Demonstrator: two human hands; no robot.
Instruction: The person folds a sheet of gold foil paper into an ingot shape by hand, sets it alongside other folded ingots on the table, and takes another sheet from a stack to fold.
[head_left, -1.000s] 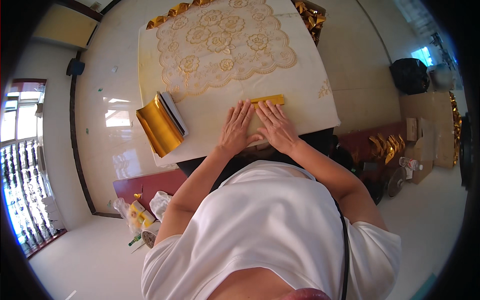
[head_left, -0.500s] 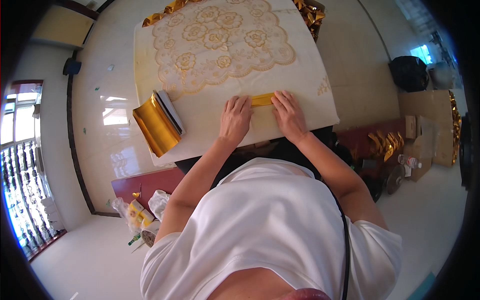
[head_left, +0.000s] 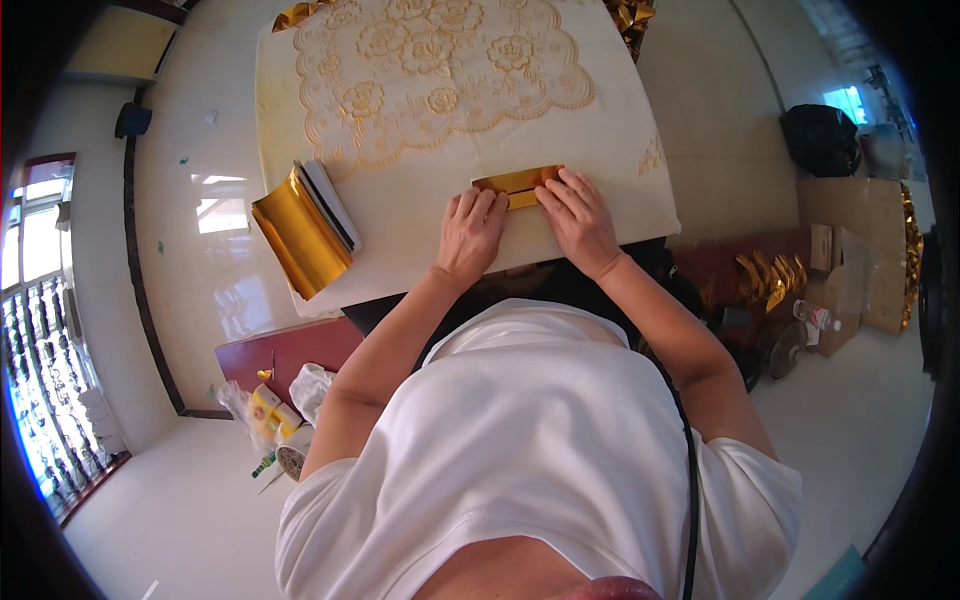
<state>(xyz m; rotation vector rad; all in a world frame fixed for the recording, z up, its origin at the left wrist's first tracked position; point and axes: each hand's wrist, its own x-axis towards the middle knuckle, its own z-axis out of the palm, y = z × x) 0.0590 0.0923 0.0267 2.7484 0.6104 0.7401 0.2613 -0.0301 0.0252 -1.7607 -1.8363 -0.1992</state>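
Gold foil, a folded strip (head_left: 518, 184), lies near the surface's (head_left: 610, 150) front edge, pinned flat from both ends: the left hand (head_left: 470, 235) presses it with spread fingers, the right hand (head_left: 580, 220) likewise, apparently to hold its crease. A stack of gold sheets (head_left: 300, 232) overhangs the left edge, beside a lace-patterned cloth (head_left: 430, 70) towards the back.

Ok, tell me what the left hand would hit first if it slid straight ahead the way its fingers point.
The left hand lies flat with its fingertips at the folded gold foil strip, so it would probably meet that first. Beyond it lies only the lace-patterned tablecloth.
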